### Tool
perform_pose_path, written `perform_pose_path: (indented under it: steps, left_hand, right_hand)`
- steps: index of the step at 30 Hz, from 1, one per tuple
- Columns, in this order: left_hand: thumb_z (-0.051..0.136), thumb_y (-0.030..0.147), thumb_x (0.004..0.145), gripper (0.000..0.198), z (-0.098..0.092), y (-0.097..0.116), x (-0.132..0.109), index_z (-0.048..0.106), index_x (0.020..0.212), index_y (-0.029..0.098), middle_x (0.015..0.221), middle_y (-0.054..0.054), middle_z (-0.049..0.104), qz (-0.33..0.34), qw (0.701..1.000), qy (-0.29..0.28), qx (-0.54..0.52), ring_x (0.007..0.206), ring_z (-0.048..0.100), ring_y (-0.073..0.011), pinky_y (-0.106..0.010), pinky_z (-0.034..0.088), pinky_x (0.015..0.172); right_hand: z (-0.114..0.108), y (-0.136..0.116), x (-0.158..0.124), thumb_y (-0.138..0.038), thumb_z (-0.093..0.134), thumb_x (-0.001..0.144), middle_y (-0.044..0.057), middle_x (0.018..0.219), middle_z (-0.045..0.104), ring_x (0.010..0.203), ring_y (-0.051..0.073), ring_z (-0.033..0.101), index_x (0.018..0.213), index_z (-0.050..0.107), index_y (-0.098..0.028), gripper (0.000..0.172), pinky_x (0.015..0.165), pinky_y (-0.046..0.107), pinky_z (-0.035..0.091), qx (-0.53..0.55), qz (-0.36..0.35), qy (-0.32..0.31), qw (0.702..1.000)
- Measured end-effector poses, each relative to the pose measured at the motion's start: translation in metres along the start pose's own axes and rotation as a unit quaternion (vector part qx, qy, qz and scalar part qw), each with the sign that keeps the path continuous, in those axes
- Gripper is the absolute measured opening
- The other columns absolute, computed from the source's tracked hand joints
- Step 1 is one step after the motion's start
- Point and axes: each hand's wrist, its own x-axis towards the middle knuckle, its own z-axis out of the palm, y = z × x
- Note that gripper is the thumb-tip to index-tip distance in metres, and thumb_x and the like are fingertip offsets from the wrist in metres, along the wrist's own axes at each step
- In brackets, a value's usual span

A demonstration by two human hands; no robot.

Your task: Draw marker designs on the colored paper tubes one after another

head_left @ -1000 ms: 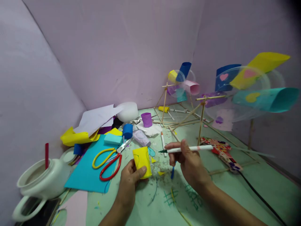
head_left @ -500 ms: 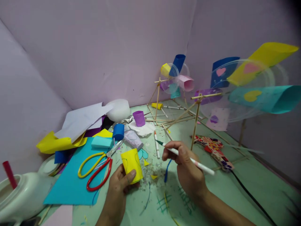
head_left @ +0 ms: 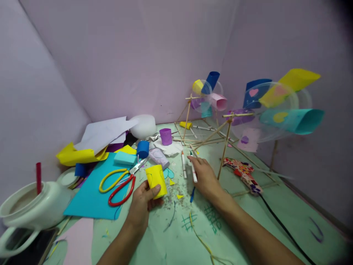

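My left hand [head_left: 142, 206] grips a rolled yellow paper tube [head_left: 156, 181] just above the green table [head_left: 248, 224], thumb on its front. My right hand [head_left: 203, 176] reaches forward and lies low over the table, fingers loosely closed round a white marker [head_left: 193, 170] that points away from me. A second white marker with an orange tip [head_left: 183, 164] lies just left of it. Red and yellow scissors [head_left: 121, 182] rest on a cyan paper sheet [head_left: 96, 193] left of the tube.
Two stick-and-paper windmills stand at the back [head_left: 208, 94] and right [head_left: 275, 105]. A patterned glue gun [head_left: 244, 173] with a black cord lies right of my hand. A white jug [head_left: 30, 208] sits near left. Paper rolls, a purple cup [head_left: 166, 136] and scraps litter the back.
My right hand has moved forward and down with the marker, from held up in the air to lying low near the table. The left hand keeps holding the yellow tube.
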Motion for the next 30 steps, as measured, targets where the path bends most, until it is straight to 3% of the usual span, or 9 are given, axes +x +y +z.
perform_pose_path:
  steps: [3, 8, 11, 13, 19, 25, 30]
  left_hand:
    - [0.076, 0.022, 0.062, 0.034, -0.001, 0.000, 0.000, 0.066, 0.092, 0.012, 0.082, -0.010, 0.069, -0.004, 1.000, -0.001, -0.014, 0.064, 0.064, -0.0187, -0.026, 0.052, 0.050]
    - [0.076, 0.022, 0.062, 0.031, -0.004, 0.000, 0.000, 0.066, 0.090, 0.012, 0.082, -0.011, 0.069, 0.007, 0.999, -0.022, -0.025, 0.065, 0.064, -0.0196, -0.027, 0.050, 0.051]
    - [0.073, 0.021, 0.063, 0.029, -0.005, 0.000, 0.000, 0.066, 0.089, 0.011, 0.081, -0.010, 0.069, 0.013, 0.999, -0.040, -0.019, 0.066, 0.064, -0.0191, -0.026, 0.049, 0.052]
    - [0.071, 0.020, 0.064, 0.027, -0.006, -0.001, 0.000, 0.065, 0.089, 0.011, 0.081, -0.010, 0.069, 0.017, 0.999, -0.047, -0.015, 0.066, 0.064, -0.0190, -0.026, 0.049, 0.052]
    - [0.069, 0.018, 0.062, 0.027, -0.005, -0.004, 0.000, 0.064, 0.087, 0.010, 0.078, -0.009, 0.068, 0.030, 0.998, -0.051, -0.019, 0.057, 0.060, -0.0159, -0.025, 0.045, 0.047]
    - [0.070, 0.019, 0.061, 0.031, -0.007, -0.005, 0.001, 0.063, 0.089, 0.008, 0.077, -0.010, 0.067, 0.026, 0.998, -0.058, -0.015, 0.058, 0.059, -0.0159, -0.024, 0.045, 0.047]
    - [0.067, 0.018, 0.064, 0.033, -0.008, -0.005, 0.002, 0.062, 0.095, 0.007, 0.078, -0.009, 0.066, 0.023, 0.997, -0.067, -0.010, 0.058, 0.059, -0.0147, -0.023, 0.045, 0.048]
  right_hand:
    - [0.007, 0.001, 0.003, -0.001, 0.048, 0.069, 0.019, 0.112, 0.062, 0.103, 0.031, 0.054, 0.127, 0.049, -0.012, 0.059, 0.085, 0.040, 0.043, -0.086, 0.025, -0.045, 0.995]
    - [0.010, 0.002, 0.005, 0.005, 0.047, 0.060, 0.018, 0.123, 0.057, 0.107, 0.030, 0.054, 0.122, 0.055, -0.015, 0.066, 0.084, 0.038, 0.043, -0.144, -0.001, -0.016, 0.990]
    - [0.006, 0.001, 0.013, 0.002, 0.043, 0.073, 0.017, 0.125, 0.056, 0.110, 0.028, 0.052, 0.116, 0.059, -0.015, 0.049, 0.087, 0.038, 0.042, -0.175, -0.058, 0.009, 0.983]
    - [0.003, -0.003, 0.022, -0.001, 0.041, 0.078, 0.014, 0.117, 0.061, 0.105, 0.026, 0.055, 0.111, 0.062, -0.017, 0.042, 0.086, 0.036, 0.042, -0.193, -0.128, -0.009, 0.973]
    - [-0.009, -0.024, 0.046, -0.003, 0.052, 0.075, 0.009, 0.076, 0.068, 0.080, 0.021, 0.060, 0.075, 0.068, -0.016, 0.020, 0.073, 0.031, 0.038, -0.244, -0.320, -0.161, 0.901]
    - [-0.017, -0.036, 0.063, -0.002, 0.054, 0.071, 0.012, 0.079, 0.068, 0.081, 0.023, 0.059, 0.082, 0.066, -0.012, 0.019, 0.071, 0.033, 0.033, -0.303, -0.418, -0.245, 0.821]
    - [-0.020, -0.034, 0.072, 0.000, 0.053, 0.069, 0.011, 0.079, 0.068, 0.081, 0.023, 0.057, 0.078, 0.065, -0.012, 0.019, 0.071, 0.034, 0.031, -0.321, -0.454, -0.259, 0.789]
